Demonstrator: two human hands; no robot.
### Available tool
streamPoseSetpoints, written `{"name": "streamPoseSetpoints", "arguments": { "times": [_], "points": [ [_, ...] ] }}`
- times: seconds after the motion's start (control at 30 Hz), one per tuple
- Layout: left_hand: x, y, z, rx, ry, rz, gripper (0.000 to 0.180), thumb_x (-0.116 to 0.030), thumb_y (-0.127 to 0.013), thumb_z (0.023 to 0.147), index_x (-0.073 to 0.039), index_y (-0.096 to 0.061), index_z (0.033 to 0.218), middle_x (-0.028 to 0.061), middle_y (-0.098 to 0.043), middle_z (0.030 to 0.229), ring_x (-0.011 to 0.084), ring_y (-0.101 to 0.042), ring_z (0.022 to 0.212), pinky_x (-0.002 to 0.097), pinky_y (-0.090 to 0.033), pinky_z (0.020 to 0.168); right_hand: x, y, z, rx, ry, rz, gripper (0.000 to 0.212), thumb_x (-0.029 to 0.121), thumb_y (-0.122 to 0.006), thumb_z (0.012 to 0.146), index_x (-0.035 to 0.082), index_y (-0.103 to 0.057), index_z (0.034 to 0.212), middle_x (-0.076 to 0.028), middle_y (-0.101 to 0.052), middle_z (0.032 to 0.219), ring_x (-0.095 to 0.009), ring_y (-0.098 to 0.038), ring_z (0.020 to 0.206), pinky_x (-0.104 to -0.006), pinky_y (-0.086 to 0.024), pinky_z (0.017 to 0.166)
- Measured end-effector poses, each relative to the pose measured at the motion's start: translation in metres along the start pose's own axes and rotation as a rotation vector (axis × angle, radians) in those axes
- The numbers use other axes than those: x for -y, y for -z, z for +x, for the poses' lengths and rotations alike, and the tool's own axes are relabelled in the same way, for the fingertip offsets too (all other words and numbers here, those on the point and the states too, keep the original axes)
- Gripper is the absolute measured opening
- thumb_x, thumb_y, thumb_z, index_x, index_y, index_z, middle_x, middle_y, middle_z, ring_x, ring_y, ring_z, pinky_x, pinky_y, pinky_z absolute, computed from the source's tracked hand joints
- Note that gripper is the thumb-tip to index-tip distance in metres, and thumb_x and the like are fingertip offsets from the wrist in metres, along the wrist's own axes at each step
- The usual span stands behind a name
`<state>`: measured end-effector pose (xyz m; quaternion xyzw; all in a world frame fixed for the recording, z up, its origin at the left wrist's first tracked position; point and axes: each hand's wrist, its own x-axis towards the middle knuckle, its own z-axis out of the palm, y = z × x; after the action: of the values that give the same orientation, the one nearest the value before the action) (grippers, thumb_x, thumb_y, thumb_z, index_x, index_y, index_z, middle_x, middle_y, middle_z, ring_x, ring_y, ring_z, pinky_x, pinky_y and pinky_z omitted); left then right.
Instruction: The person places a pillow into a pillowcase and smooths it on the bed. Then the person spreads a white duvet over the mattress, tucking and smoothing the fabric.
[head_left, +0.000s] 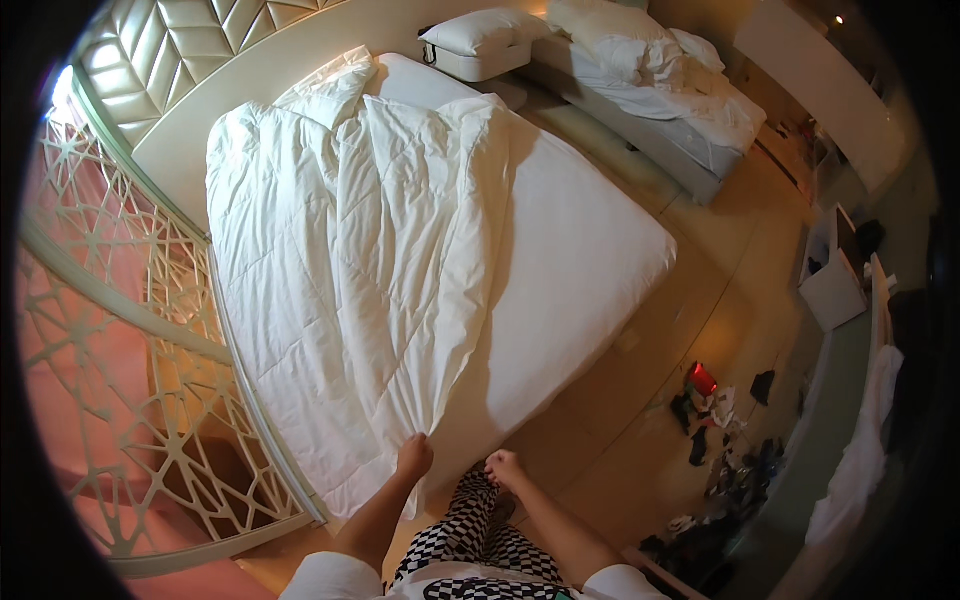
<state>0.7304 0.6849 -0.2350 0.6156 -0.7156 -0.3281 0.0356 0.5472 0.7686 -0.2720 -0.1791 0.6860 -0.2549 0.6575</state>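
Clamping the white duvet (pixel 350 230) at its near edge, the left grip (pixel 414 457) is probably tensioning it: folds are converging there. The duvet is covering the left of the bed (pixel 580 250); whether the right grip (pixel 504 468) is pinching anything, I cannot tell.

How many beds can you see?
2. The near bed is straight ahead, partly under a white duvet; the second bed stands beyond it, toward the upper right.
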Motion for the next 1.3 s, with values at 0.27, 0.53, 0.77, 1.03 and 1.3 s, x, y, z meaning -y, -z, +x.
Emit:
{"name": "streamPoseSetpoints", "arguments": {
  "times": [0.27,0.53,0.77,1.03,1.3],
  "points": [
    [-0.022,0.007,-0.023,0.201,0.016,-0.573,0.014,-0.005,-0.048,0.065,-0.001,-0.051,0.078,0.0164,-0.05,0.07,0.0273,-0.052,0.065,0.031,-0.041,0.059,0.157,0.013,0.11,-0.145,0.126,0.529,0.031,0.033,-0.049,0.079,0.002,-0.051,0.082,-0.004,-0.053,0.073,-0.013,-0.05,0.059,-0.0276,-0.044,0.054],
    [-0.054,0.068,-0.03,0.287,-0.156,-0.437,0.016,-0.004,-0.051,0.063,-0.002,-0.053,0.079,0.0109,-0.052,0.069,0.0304,-0.052,0.065,0.0334,-0.043,0.06,0.229,0.027,0.165,-0.347,0.435,0.415,0.012,0.007,-0.053,0.068,0.001,-0.052,0.079,-0.003,-0.051,0.067,-0.013,-0.048,0.06,-0.0256,-0.04,0.056],
    [-0.115,0.058,0.058,-0.03,-0.181,-0.211,0.033,-0.018,-0.059,0.068,-0.005,-0.048,0.096,0.0146,-0.047,0.094,0.0309,-0.046,0.089,0.0361,-0.04,0.074,0.246,0.098,0.064,-0.586,0.767,-0.034,0.01,0.004,-0.045,0.065,-0.001,-0.048,0.072,-0.006,-0.043,0.052,-0.014,-0.04,0.045,-0.0264,-0.034,0.044],
    [-0.303,0.016,0.172,-0.069,-0.143,0.279,0.066,-0.03,-0.065,0.061,0.0,-0.035,0.112,0.0192,-0.042,0.107,0.0328,-0.045,0.091,0.0331,-0.043,0.07,0.15,0.142,-0.022,-0.185,0.999,-0.499,0.014,0.013,-0.051,0.069,0.002,-0.046,0.065,-0.016,-0.044,0.056,-0.03,-0.048,0.05,-0.035,-0.037,0.045],
    [-0.258,-0.065,0.226,-0.019,0.067,0.006,0.011,-0.008,-0.047,0.066,-0.001,-0.049,0.075,0.019,-0.053,0.068,0.036,-0.052,0.066,0.0413,-0.043,0.064,0.208,0.253,0.041,0.323,0.702,-0.514,0.021,0.022,-0.052,0.077,0.001,-0.051,0.076,-0.011,-0.053,0.062,-0.019,-0.053,0.055,-0.0294,-0.041,0.05]
  ]
}}
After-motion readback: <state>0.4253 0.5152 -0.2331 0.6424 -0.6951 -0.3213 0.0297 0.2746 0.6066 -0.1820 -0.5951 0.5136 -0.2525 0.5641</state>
